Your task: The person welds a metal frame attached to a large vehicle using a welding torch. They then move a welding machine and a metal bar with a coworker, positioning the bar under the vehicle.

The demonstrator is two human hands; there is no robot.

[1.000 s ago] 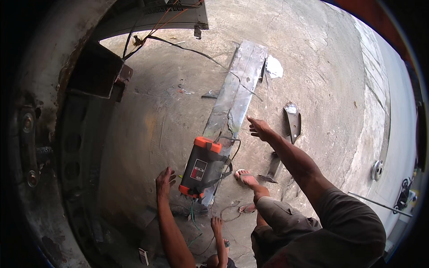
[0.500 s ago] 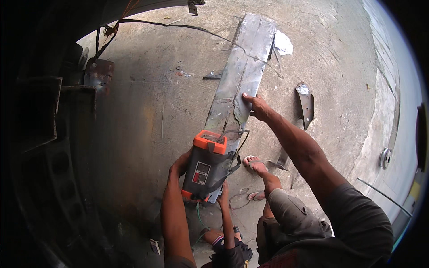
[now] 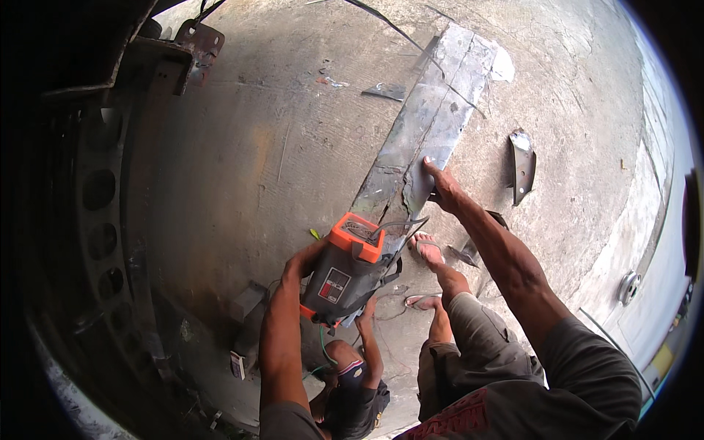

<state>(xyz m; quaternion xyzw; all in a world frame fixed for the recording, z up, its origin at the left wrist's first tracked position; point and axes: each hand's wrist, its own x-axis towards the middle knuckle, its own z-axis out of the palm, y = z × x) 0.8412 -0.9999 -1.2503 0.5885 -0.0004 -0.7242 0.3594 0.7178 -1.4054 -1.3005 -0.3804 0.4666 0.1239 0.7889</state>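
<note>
A long, dented grey metal panel (image 3: 433, 114) slants away from me above the concrete, a lengthwise crack running down it. My right hand (image 3: 444, 189) grips its right edge, thumb on top and fingers curled beneath. On the near end rests a grey and orange box-shaped machine (image 3: 336, 282), apparently a portable welder, with a black strap and cables. My left hand (image 3: 311, 258) reaches behind the machine's left side; its fingers are hidden, so whether it holds the machine or the panel is unclear. Just below the machine, another person's hand (image 3: 367, 314) is at the panel's near end.
A co-worker (image 3: 356, 400) is low down at the bottom. On the floor lie a bent metal bracket (image 3: 522, 169), a metal scrap (image 3: 383, 92) and a wheel-like metal part (image 3: 628, 287). A dark steel beam with round holes (image 3: 99, 189) stands left. A black cable (image 3: 396, 28) crosses above the panel.
The view has shifted, so the panel's far end sits further right and more of the co-worker and left beam shows. My right hand keeps its grip; the machine stays on the panel.
</note>
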